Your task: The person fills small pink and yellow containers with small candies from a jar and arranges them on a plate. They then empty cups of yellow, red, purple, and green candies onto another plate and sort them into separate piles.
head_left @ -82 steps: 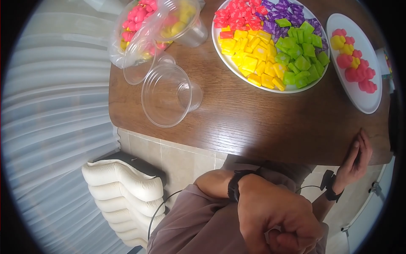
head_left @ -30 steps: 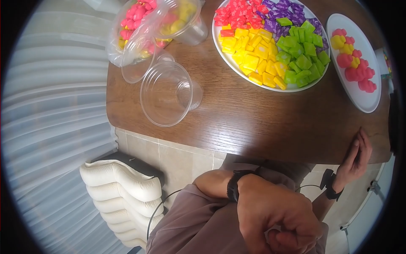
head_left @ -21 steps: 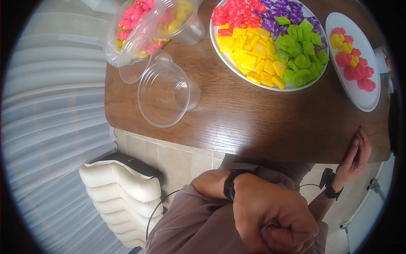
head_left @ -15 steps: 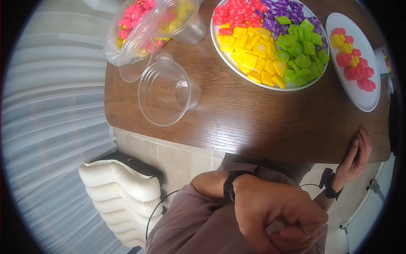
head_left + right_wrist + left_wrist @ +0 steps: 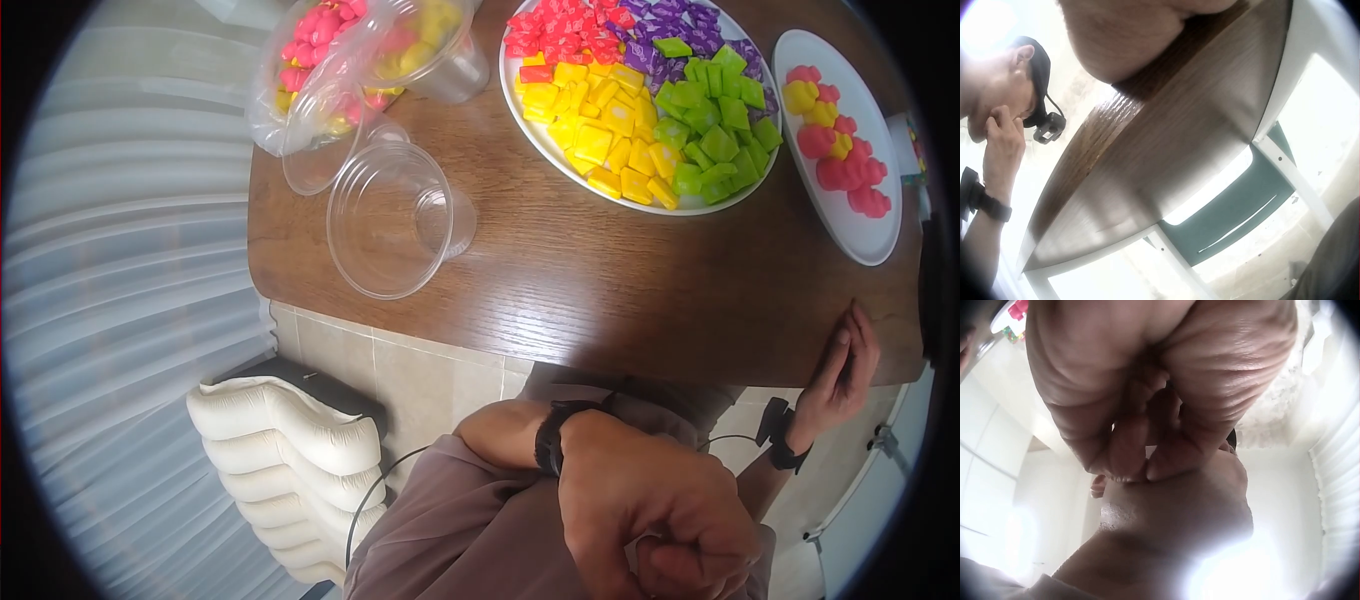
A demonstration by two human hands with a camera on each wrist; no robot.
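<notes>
My left hand (image 5: 660, 500) is raised close below the head camera with its fingers curled. In the left wrist view its fingertips (image 5: 1129, 450) come together in front of the face. The right wrist view shows the same left hand (image 5: 1004, 140) held against the face, with a black band round the wrist. Nothing shows in its grasp. My right hand (image 5: 848, 365) rests at the table's near edge on the right, fingers extended and relaxed. The closest thing beyond it is a white oval plate (image 5: 868, 235) bearing pink and yellow pieces (image 5: 840, 150).
A round white plate (image 5: 690, 208) holds red, purple, yellow and green wrapped sweets. Clear plastic cups (image 5: 385, 225) and a clear bag (image 5: 268, 120) of pink and yellow pieces stand on the left of the wooden table (image 5: 560, 290). A padded cream seat (image 5: 290, 450) stands below left.
The fingers of my left hand shift slightly out to the right, then draw back in. My right hand keeps its place, and the things on the table stay put.
</notes>
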